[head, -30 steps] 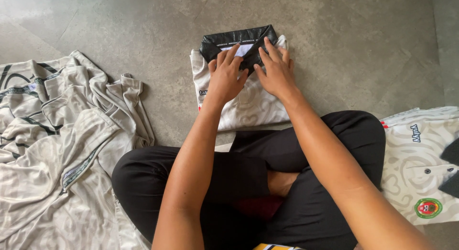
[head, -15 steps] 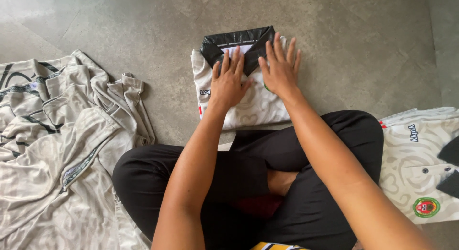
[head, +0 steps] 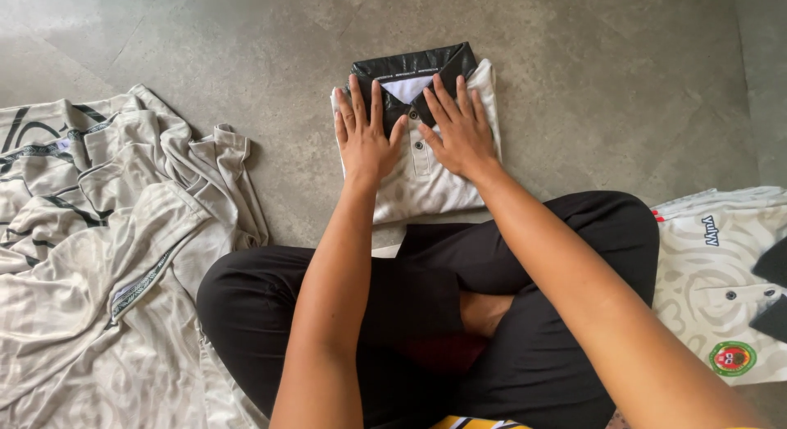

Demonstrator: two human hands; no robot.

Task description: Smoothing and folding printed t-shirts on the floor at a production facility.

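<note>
A folded cream polo shirt [head: 426, 183] with a black collar [head: 414, 66] lies on the grey floor in front of my crossed legs. My left hand [head: 362, 134] lies flat on the shirt's left half, fingers spread toward the collar. My right hand [head: 459, 127] presses flat on the right half, beside the button placket. Neither hand grips anything.
A heap of unfolded cream shirts [head: 98, 248] with dark trim covers the floor at my left. Another folded cream shirt [head: 725, 289] with a round badge lies at my right knee. My black trousers [head: 426, 314] fill the near middle. Grey stone floor [head: 615, 76] stretches beyond.
Both hands have slid back from the collar toward me, smoothing down the folded shirt. Their fingers now lie flat and spread on its front.
</note>
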